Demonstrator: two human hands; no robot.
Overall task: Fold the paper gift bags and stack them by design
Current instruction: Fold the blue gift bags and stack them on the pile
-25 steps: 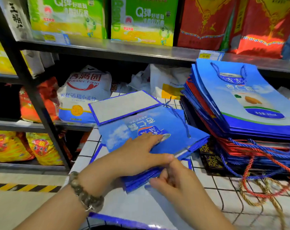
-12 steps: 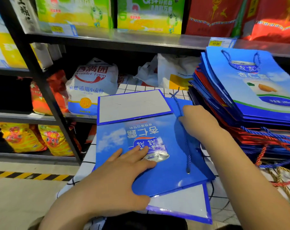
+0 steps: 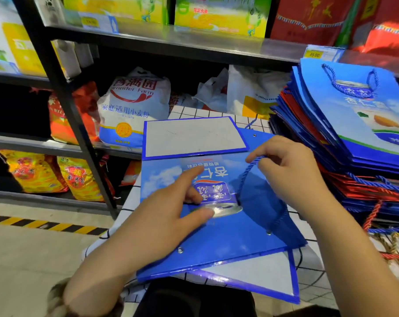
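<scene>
Cord (image 3: 245,175) is newly pinched by the right grip (image 3: 290,170) (left grip (image 3: 162,216) spread flat on the bag (image 3: 228,243)), so tucking looks next.

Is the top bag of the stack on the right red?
No, the top bag of the stack is blue; red bags show only lower down.

Single head view, looking forward-down, close over checked table (image 3: 308,271).
</scene>
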